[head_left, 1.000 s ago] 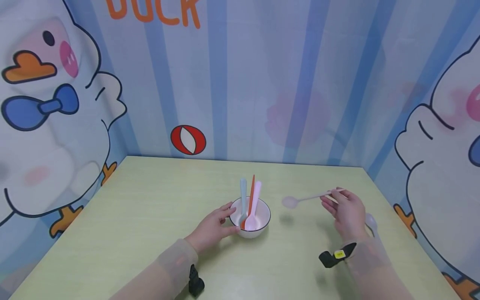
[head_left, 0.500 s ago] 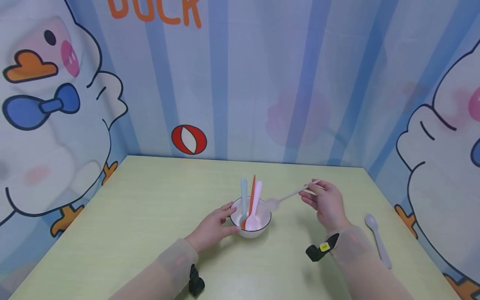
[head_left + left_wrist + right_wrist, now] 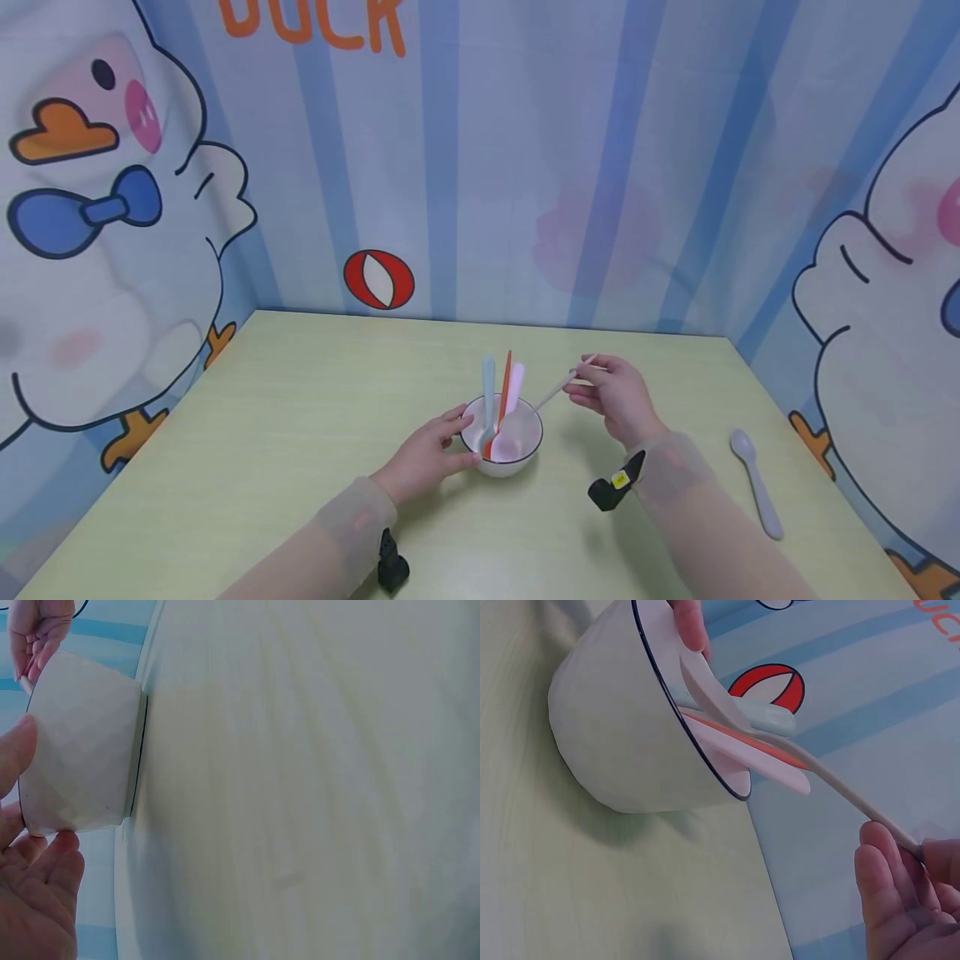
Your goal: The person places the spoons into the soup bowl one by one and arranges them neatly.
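A white bowl (image 3: pixel 501 469) with a dark rim stands on the table. My left hand (image 3: pixel 427 454) holds it by its left side, thumb and fingers against the wall. Leaning in the bowl are a light blue spoon (image 3: pixel 488 379), a pink spoon (image 3: pixel 517 383) and a thin orange utensil (image 3: pixel 506 377), its lower end partly hidden. My right hand (image 3: pixel 618 400) pinches the handle end of a pale pinkish spoon (image 3: pixel 847 793). That spoon slants down leftward, its head over the bowl's opening in the right wrist view (image 3: pixel 705 694).
A grey-lilac spoon (image 3: pixel 756 483) lies on the right of the pale yellow table (image 3: pixel 300 400). Behind the table hangs a blue striped cloth (image 3: pixel 510 167) with printed ducks and a red ball.
My right hand has moved left with the pale spoon, bringing its head from beside the bowl to the bowl's opening. The left hand and bowl have stayed put. The grey-lilac spoon is now uncovered.
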A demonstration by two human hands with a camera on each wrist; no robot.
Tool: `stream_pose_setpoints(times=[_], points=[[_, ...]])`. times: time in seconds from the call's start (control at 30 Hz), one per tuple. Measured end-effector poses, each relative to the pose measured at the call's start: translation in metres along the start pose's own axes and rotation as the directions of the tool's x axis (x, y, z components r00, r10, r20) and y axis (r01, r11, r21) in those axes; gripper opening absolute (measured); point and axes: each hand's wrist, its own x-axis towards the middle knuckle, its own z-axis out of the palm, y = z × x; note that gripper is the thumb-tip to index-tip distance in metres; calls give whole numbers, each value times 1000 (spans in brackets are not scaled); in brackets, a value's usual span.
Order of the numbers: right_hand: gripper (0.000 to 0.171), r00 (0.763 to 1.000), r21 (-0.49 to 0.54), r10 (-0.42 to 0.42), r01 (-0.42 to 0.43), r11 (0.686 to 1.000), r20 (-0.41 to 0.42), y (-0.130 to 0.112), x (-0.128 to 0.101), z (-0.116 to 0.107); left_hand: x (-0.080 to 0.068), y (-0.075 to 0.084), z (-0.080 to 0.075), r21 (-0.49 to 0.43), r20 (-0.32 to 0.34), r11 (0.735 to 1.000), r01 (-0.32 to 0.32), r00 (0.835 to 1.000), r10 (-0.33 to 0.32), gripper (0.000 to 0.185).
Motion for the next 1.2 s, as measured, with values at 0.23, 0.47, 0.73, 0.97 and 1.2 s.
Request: stream_pose_setpoints(times=[0.23,0.47,0.73,0.97,1.2], points=[[36,998,-84,25,-21,996,54,5,7,11,1,-1,0,19,5,1000,-11,1000,11,70],[38,994,-144,30,-16,989,103,12,13,18,1,0,0,28,9,999,-46,999,46,69],[40,989,-224,31,2,974,142,15,18,29,2,0,-1,26,2,998,-51,999,51,70],[36,993,-329,-2,42,943,121,16,22,39,2,0,0,30,-1,999,-41,999,41,71],[37,996,-357,-3,35,933,91,20,25,48,2,-2,0,38,2,998,-40,999,40,71]])
